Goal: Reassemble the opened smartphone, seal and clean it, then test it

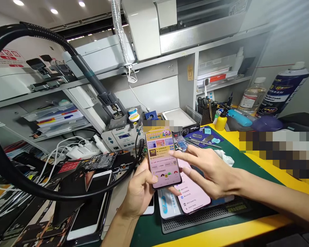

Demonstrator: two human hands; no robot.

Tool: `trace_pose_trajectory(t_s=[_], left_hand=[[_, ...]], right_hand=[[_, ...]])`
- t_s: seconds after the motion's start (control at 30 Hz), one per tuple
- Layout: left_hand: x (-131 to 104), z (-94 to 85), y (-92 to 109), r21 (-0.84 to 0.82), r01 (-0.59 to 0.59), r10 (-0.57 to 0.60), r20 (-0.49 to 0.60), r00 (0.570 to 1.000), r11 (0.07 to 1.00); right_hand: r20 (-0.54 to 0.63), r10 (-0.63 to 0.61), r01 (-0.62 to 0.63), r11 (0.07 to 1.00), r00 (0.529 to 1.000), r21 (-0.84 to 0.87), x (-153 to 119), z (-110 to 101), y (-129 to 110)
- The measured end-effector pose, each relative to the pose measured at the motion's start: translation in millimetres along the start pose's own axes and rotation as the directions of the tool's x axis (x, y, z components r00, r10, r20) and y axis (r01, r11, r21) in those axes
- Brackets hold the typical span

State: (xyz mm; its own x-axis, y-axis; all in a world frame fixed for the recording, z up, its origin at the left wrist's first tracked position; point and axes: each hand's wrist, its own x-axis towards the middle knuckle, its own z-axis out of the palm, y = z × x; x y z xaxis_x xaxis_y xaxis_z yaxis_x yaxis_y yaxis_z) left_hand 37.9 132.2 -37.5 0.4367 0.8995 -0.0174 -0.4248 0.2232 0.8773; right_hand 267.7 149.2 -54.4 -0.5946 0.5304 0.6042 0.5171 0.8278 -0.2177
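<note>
My left hand [141, 188] is wrapped round a smartphone [163, 161], its thumb along the lower left edge of the lit screen. Colourful banners and lists of text fill that screen. My right hand [212, 169] comes in from the right with its fingers apart, holding nothing. Its index fingertip is at the phone's right side; whether it touches the glass I cannot tell. Below lies a second phone [195, 195], showing a pinkish menu page and partly covered by my right hand. It rests on a white and blue flat item [167, 209] over a dark perforated pad [190, 221].
Stacked phones and phone parts [90, 202] crowd the left. A thick black hose [5, 164] loops across that side. A soldering station [122, 137], a yellow bottle [221, 120], a spray can [283, 91] and a crumpled tissue [225, 157] stand or lie around the green mat [249, 168].
</note>
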Motion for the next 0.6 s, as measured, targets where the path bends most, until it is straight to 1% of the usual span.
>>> trace_pose_trajectory(t_s=[0.1, 0.17, 0.3, 0.47, 0.6], left_hand=[[0.4, -0.5, -2.3, 0.016, 0.015, -0.015, -0.002, 1.000, 1.000], [0.6, 0.3, -2.8, 0.018, 0.021, -0.020, -0.028, 0.999, 1.000], [1.2, 3.6, -2.6, 0.027, 0.029, -0.027, -0.046, 0.999, 0.999], [2.8, 5.3, -3.2, 0.016, 0.009, -0.007, -0.103, 0.995, 1.000], [5.6, 3.8, -3.6, -0.009, 0.016, -0.017, -0.126, 0.992, 1.000]], right_hand=[[-0.018, 0.078, -0.079, 0.997, 0.997, -0.021, 3.4, -4.5, 2.5], [-0.026, 0.094, -0.094, 0.995, 0.995, -0.019, 4.4, -6.5, 2.1], [-0.060, 0.064, -0.064, 0.998, 0.996, 0.001, 2.4, -7.4, 0.4], [-0.150, 0.013, -0.009, 1.000, 0.989, 0.023, -2.7, -7.9, 0.1], [-0.157, -0.019, 0.022, 1.000, 0.987, 0.015, -4.3, -6.0, -1.5]])
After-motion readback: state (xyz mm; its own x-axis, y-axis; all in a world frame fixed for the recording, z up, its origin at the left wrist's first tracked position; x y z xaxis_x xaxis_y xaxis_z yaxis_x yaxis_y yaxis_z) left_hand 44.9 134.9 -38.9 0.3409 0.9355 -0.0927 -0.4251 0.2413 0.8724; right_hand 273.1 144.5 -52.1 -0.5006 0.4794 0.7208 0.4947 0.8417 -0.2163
